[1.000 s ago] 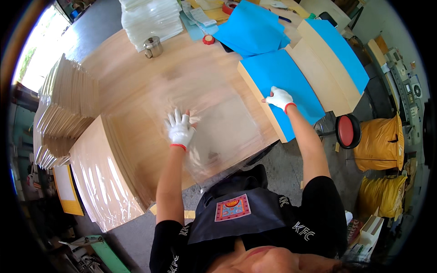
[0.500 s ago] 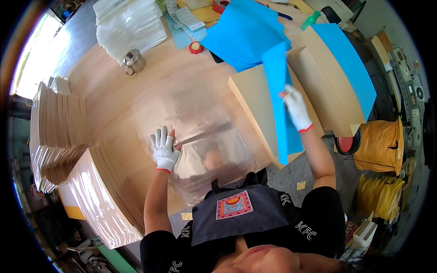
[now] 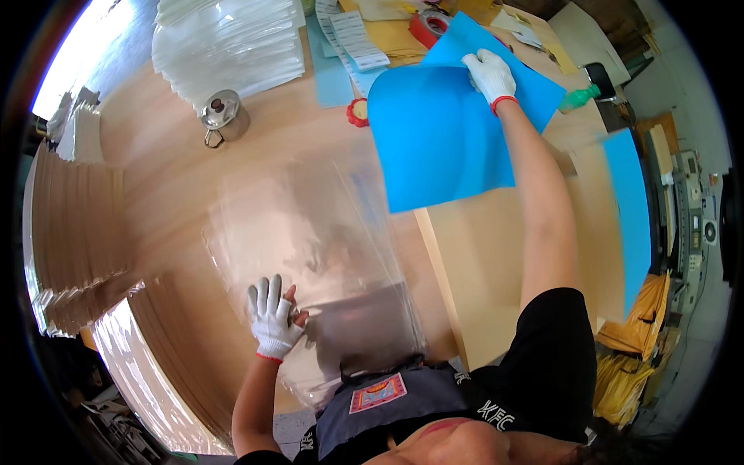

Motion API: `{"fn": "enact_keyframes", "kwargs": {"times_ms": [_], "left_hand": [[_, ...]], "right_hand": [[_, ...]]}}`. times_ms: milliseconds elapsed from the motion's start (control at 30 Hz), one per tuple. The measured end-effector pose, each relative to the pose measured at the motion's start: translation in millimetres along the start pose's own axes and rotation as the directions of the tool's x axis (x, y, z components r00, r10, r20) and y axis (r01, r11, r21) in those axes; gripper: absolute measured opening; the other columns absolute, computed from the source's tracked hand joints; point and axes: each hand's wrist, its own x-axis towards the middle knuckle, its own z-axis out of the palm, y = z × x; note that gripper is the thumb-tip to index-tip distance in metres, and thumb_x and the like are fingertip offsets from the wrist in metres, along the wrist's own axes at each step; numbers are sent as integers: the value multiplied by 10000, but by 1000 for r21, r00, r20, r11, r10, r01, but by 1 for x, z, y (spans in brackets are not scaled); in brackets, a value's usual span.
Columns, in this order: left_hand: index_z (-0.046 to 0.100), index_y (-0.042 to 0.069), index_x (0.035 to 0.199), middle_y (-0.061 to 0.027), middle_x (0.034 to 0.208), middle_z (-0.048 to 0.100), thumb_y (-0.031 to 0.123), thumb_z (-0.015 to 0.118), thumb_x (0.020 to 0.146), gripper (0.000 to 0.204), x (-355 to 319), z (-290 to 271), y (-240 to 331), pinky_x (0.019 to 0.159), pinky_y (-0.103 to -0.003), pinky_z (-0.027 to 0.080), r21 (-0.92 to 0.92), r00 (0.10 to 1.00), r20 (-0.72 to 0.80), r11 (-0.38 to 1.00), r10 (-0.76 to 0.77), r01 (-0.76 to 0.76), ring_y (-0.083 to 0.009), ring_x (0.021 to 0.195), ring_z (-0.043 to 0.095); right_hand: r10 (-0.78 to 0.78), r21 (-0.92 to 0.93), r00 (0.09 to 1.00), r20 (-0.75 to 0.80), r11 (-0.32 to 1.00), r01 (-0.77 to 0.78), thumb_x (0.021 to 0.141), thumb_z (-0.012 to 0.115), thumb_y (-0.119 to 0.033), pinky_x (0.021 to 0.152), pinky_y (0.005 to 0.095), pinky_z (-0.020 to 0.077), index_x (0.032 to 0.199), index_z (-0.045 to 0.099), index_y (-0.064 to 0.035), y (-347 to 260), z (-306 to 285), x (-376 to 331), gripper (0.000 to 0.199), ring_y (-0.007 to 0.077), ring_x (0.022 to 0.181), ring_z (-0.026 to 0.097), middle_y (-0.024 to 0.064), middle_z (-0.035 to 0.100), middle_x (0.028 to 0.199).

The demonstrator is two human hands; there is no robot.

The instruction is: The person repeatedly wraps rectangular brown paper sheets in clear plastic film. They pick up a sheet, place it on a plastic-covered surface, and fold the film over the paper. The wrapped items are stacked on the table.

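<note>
Head view, blue sheet (image 3: 438,139), smooth, curved

Counted items: two hands (left hand (image 3: 275,319), right hand (image 3: 490,76)); one worktop (image 3: 167,159); at least two blue sheets (image 3: 434,147); clear sheets (image 3: 287,217), overlapping, number indeterminate; one lidded metal pot (image 3: 225,116); one red tape roll (image 3: 421,32); one red-rimmed disc (image 3: 358,112); one green bottle (image 3: 577,98); one pile of white sheets (image 3: 232,50).

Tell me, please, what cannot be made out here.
In the head view:
Right hand: grip on the blue sheet, hidden by the hand itself.
Tan box: far end, hidden behind the blue sheet.
White stack: far end, cut off by the picture's upper edge.
Paper slips: print too small.
</note>
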Motion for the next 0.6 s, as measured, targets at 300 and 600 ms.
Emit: {"fn": "enact_keyframes", "kwargs": {"times_ms": [300, 600], "left_hand": [[489, 121, 1275, -199, 1370, 413, 340, 725, 647, 706, 4, 3, -7, 1040, -624, 216, 16, 999, 46, 1000, 7, -8, -453, 1261, 354], [554, 102, 1180, -159, 1350, 434, 281, 759, 603, 638, -7, -10, 9, 1056, -564, 235, 29, 997, -75, 1000, -2, 5, -402, 1260, 358]], "right_hand": [[-104, -193, 995, -3, 976, 102, 859, 450, -431, 805, 419, 471, 1064, 554, -93, 20, 63, 54, 408, 341, 930, 605, 169, 628, 1024], [-877, 931, 432, -211, -45, 363, 907, 523, -390, 774, 245, 423, 1237, 542, -36, -107, -95, -179, 485, 156, 1060, 546, 81, 582, 1200]]}}
